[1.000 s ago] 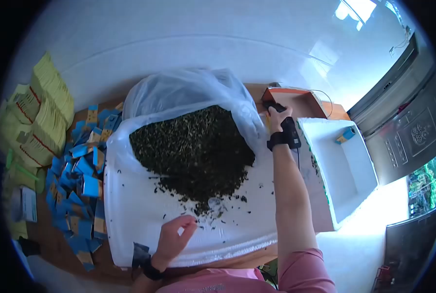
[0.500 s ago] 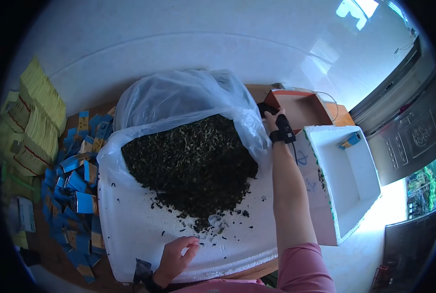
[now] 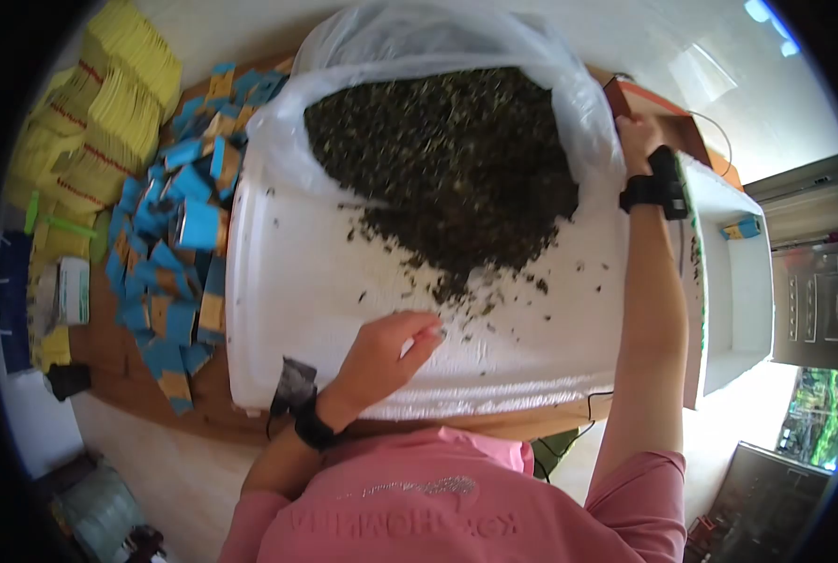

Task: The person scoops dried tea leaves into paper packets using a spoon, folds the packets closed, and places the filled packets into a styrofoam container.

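Note:
My left hand [image 3: 381, 361] is held low over the white foam board [image 3: 297, 319], thumb and fingertips brought together. What the fingertips hold, if anything, is too small to make out. My right hand [image 3: 637, 141] is stretched far forward, beside the left wall of the orange-red box [image 3: 654, 98]. Its fingers look curled, and what they grip is hidden. Between the hands lies a heap of dark dried leaves [image 3: 447, 169], spilling from a clear plastic bag [image 3: 578, 113], with loose bits scattered on the board.
Blue-and-brown small packets [image 3: 170, 253] are piled on the left, near stacked yellow paper sleeves [image 3: 123, 84]. On the right stands a white foam box [image 3: 743, 310] containing one blue packet [image 3: 741, 228]. A cable [image 3: 593, 413] hangs by the table's front edge.
The view has tilted downward, so the scene sits higher and my shirt front shows. The dark object seen earlier by my right hand is no longer visible. My left hand keeps its pinched shape.

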Available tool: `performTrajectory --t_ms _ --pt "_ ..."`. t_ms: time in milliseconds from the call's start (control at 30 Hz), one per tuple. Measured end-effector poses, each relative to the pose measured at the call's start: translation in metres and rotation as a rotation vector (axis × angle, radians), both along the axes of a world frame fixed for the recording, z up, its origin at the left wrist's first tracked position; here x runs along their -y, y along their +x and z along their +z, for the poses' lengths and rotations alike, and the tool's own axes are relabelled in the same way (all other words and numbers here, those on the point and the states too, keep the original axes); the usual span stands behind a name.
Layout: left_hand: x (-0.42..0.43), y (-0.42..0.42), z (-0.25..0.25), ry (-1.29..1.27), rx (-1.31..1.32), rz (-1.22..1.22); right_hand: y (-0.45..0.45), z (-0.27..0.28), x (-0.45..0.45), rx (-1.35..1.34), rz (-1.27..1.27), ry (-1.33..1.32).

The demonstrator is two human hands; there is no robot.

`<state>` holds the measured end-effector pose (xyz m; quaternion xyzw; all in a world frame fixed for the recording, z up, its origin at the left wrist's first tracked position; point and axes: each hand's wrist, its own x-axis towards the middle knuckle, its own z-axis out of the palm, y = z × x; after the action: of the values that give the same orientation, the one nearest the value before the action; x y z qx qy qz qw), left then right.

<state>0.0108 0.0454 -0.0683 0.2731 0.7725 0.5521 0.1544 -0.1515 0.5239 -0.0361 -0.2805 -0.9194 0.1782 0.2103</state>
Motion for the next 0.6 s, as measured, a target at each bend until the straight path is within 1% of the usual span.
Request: performTrajectory --t_ms 33,67,100,167,233,300,367,433,467,533,567,600 --pt "0.002 0.002 0.004 -0.028 -0.002 -0.017 0.009 -0.001 0.009 -0.140 -0.007 0.016" --pt "0.005 0.003 0.006 -0.049 -0.066 -0.049 0.017 -0.002 0.017 -0.277 -0.008 0.039" --pt "0.008 0.004 0.005 -0.053 -0.055 -0.036 0.021 -0.008 0.019 -0.533 -0.017 0.067" --pt "0.014 0.008 0.003 -0.098 -0.234 -0.072 0.065 0.033 0.088 -0.638 0.101 -0.080" --pt "0.021 0.009 0.004 -0.102 -0.245 -0.049 0.108 0.044 0.135 -0.595 0.200 -0.115" --pt "0.029 0.009 0.003 -0.165 -0.260 -0.069 0.152 0.025 0.173 -0.362 0.375 -0.099" --pt "0.032 0.006 0.002 -0.189 -0.312 -0.020 0.191 0.006 0.210 -0.108 0.579 -0.175" --pt "0.036 0.003 0.007 -0.289 -0.497 -0.051 0.219 -0.017 0.237 -0.025 0.622 -0.213" --pt "0.036 0.001 0.012 -0.342 -0.494 -0.050 0.228 -0.023 0.246 -0.022 0.661 -0.235" --pt "0.035 -0.001 0.014 -0.408 -0.486 -0.034 0.240 -0.032 0.253 -0.010 0.610 0.095" --pt "0.034 -0.004 0.012 -0.440 -0.571 -0.026 0.242 -0.034 0.255 -0.017 0.630 0.091" --pt "0.032 -0.006 0.010 -0.471 -0.658 -0.022 0.243 -0.036 0.255 -0.005 0.570 0.081"
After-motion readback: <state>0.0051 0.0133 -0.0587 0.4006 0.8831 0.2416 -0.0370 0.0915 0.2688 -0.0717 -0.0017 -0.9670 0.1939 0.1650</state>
